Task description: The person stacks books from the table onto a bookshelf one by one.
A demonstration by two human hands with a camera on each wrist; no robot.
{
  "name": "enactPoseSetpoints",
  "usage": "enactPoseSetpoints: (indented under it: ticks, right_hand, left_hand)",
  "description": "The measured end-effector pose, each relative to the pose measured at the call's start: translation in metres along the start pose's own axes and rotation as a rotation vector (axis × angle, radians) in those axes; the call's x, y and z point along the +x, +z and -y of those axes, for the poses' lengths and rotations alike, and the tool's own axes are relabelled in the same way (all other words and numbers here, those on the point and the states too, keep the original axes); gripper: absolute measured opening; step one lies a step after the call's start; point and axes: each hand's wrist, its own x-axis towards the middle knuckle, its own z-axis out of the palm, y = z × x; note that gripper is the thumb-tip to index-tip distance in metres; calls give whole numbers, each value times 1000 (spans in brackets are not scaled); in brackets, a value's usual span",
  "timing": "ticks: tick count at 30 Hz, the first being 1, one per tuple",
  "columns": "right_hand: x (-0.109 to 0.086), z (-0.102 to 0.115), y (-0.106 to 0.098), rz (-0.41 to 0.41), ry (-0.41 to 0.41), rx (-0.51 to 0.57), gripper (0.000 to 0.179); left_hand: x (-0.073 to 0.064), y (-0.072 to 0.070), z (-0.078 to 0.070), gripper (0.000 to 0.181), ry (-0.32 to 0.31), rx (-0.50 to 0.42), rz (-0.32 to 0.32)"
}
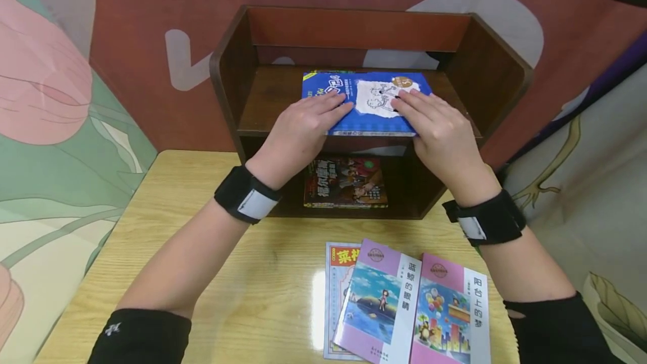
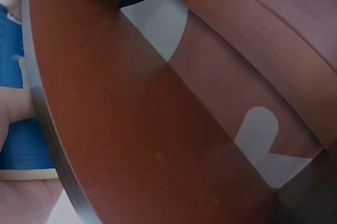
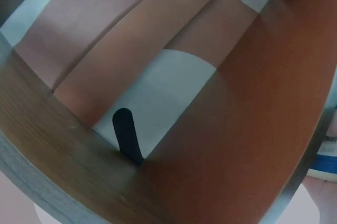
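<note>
A blue paperback book (image 1: pixel 371 122) with a white cartoon panel on its cover lies face up across the front of the upper shelf board. My left hand (image 1: pixel 303 125) holds its left side, fingers over the cover. On the opposite side my right hand (image 1: pixel 445 128) grips the book, fingertips reaching onto the white panel. Both thumbs are mostly hidden in the head view. Part of the blue book (image 2: pixel 13 147) shows at the left edge of the left wrist view, between parts of a hand. The right wrist view catches only a sliver of the book (image 3: pixel 325 164).
The dark wooden bookshelf (image 1: pixel 229 83) has two levels and stands against a reddish cloth. Dark-covered books (image 1: pixel 346 181) lie on its lower level. Nearer on the wooden table (image 1: pixel 242 296) are two pink-covered books (image 1: pixel 374 302), the left one overlapping a light-blue-bordered book (image 1: pixel 333 296).
</note>
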Motion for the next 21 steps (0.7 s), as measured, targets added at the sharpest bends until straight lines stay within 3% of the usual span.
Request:
enactPoseSetpoints:
  ticks: [8, 15, 18, 21]
  right_hand:
    - [3, 3, -9, 113, 78, 32, 49]
    - [9, -5, -21, 320, 217, 109, 53]
    - [8, -11, -25, 411, 291, 211, 61]
    - [4, -16, -26, 461, 320, 314, 70]
  left_hand:
    - [-1, -2, 0, 51, -49, -24, 85]
    - [-3, -1, 5, 68, -134, -137, 151]
    - [-5, -1, 7, 68, -179, -220, 150]
    - [-8, 0, 10, 61, -207, -290, 104]
